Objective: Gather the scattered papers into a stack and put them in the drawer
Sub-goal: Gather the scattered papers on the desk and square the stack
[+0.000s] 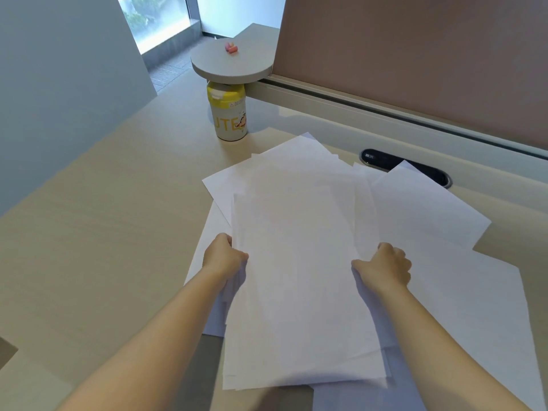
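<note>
Several white paper sheets (299,262) lie fanned and overlapping on the light wooden desk (103,232). A loose bundle in the middle overhangs the desk's near edge. My left hand (224,256) grips the bundle's left edge, fingers curled under it. On the right edge, my right hand (385,266) pinches the same bundle. More sheets (430,209) spread out to the right and behind, lying flat. No drawer shows in this view.
A yellow-lidded bottle (228,114) stands behind the papers, under a small round shelf (231,62) carrying a pink object (231,48). A black cable grommet (406,167) sits at the back right, partly covered by paper. A brown partition wall (415,54) bounds the desk.
</note>
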The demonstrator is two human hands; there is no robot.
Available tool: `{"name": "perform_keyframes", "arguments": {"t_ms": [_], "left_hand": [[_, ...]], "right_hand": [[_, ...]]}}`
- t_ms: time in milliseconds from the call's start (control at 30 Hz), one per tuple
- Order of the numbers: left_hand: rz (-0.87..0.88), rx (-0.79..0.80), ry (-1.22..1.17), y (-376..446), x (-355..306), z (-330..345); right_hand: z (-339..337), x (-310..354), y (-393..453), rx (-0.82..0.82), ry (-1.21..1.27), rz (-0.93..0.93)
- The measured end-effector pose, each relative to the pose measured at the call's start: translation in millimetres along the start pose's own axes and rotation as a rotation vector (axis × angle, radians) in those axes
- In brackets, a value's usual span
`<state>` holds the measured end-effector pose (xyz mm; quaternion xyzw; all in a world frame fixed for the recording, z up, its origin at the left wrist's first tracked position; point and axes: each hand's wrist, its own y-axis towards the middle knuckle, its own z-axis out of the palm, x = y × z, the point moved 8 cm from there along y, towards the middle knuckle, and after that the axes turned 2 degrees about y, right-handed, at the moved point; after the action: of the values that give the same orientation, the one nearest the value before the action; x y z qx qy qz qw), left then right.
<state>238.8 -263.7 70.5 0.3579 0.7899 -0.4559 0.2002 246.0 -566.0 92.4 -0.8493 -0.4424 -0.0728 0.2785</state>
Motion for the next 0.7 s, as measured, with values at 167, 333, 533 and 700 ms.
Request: {"name": "perform_keyframes", "arguments": {"t_ms": [167, 333, 533, 700], "left_hand": [[-0.039, 0.006, -0.236, 4.6, 11.7, 3.2], [-0.070, 0.110, -0.346, 1.6, 12.9, 11.8], [-0.011, 0.112, -0.248, -0.8, 22.5, -9.5], [0.066, 0.012, -0.130, -0.6, 35.4, -36.0]], "right_hand": [[5.2, -8.8, 2.3, 0.062, 0.306, 0.069], [27.6, 0.6, -16.2, 0.193, 0.486, 0.050], [49.4, 35.5, -52.6, 0.354, 0.603, -0.075], [44.6, 54.7, -70.5, 0.402, 0.758, -0.119]]}}
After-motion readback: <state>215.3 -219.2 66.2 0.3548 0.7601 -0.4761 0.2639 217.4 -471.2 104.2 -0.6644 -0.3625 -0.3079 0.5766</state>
